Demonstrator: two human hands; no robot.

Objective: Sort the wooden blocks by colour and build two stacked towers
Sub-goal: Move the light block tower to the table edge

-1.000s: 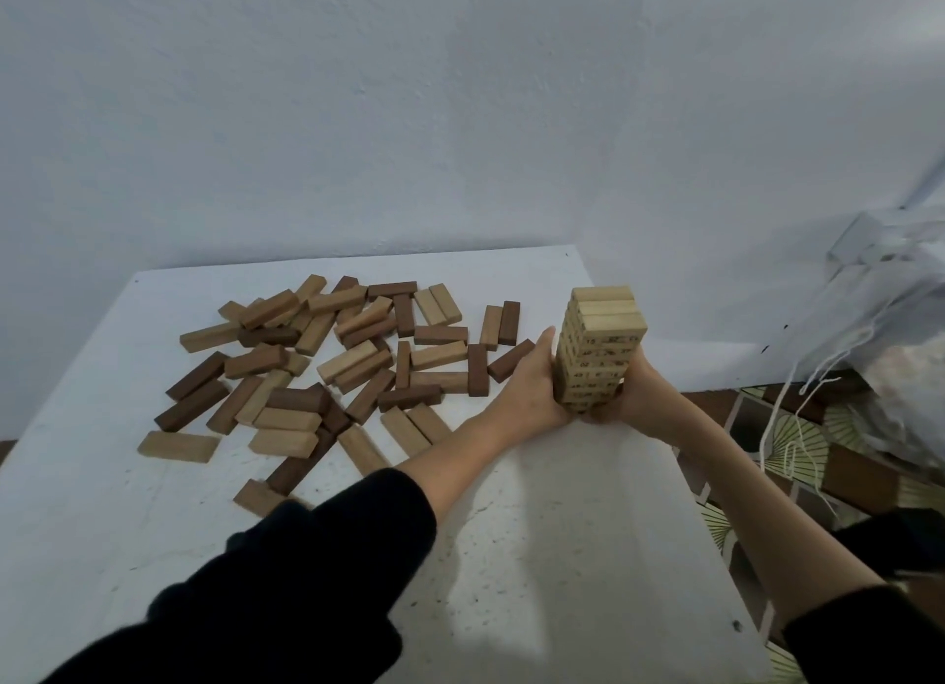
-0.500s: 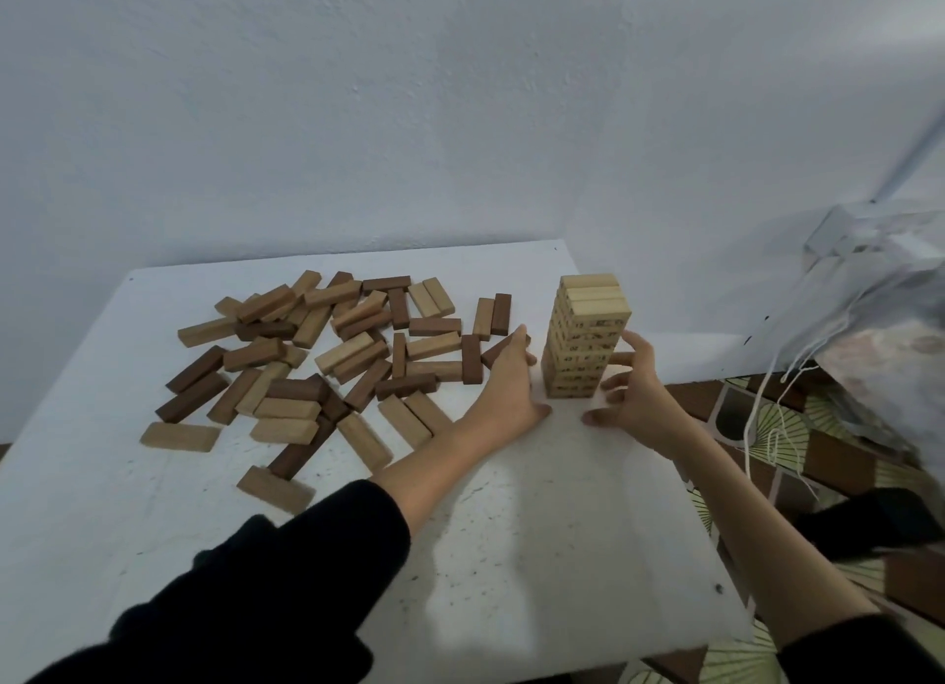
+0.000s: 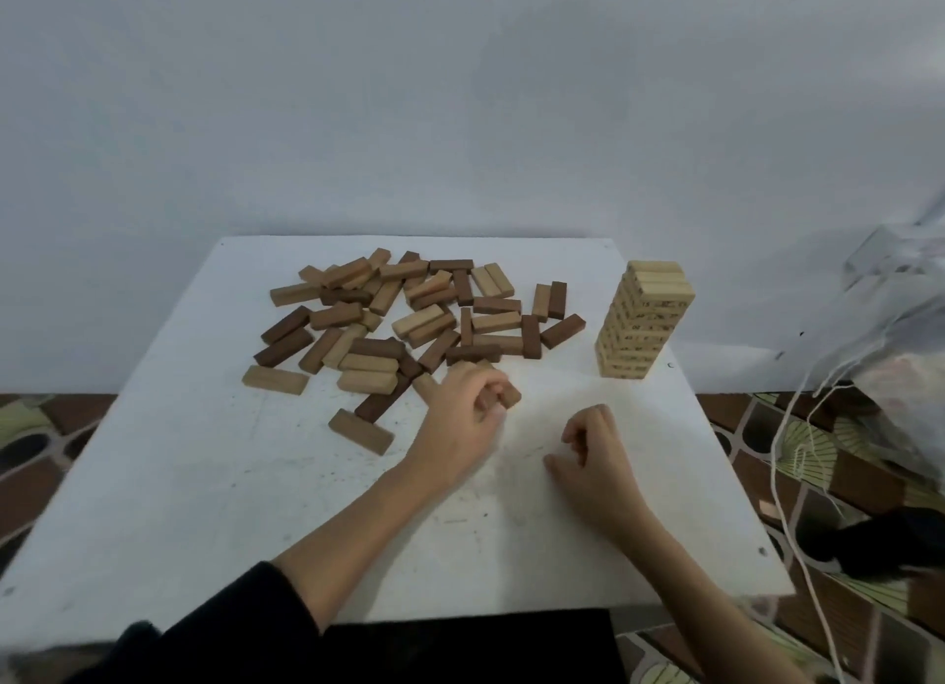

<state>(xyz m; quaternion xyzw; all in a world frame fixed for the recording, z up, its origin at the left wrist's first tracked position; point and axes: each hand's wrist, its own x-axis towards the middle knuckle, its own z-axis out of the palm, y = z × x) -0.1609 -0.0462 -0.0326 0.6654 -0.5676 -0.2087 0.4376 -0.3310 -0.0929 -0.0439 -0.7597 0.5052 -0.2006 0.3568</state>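
A patterned tiled floor (image 3: 30,443) in brown and pale green shows to the left of the white desk (image 3: 215,484), whose top is scuffed with small dark marks. Behind it rises a plain pale wall (image 3: 460,95). On the far left half of the desk lies a loose heap of wooden blocks (image 3: 409,315), light and dark brown mixed, some overlapping. At the heap's near edge the left hand (image 3: 463,412) has its grip curled round a small block (image 3: 509,397); blur hides how much of it the fingers cover. Just right of it the right hand (image 3: 595,453) rests on the desk, fingers loosely curled, holding nothing. Toward the far right corner stands a tower of light blocks (image 3: 642,320), upright, well apart from both hands. Beyond the desk's right edge sits a clear plastic bag (image 3: 890,325) with white cords hanging over the tiled floor.
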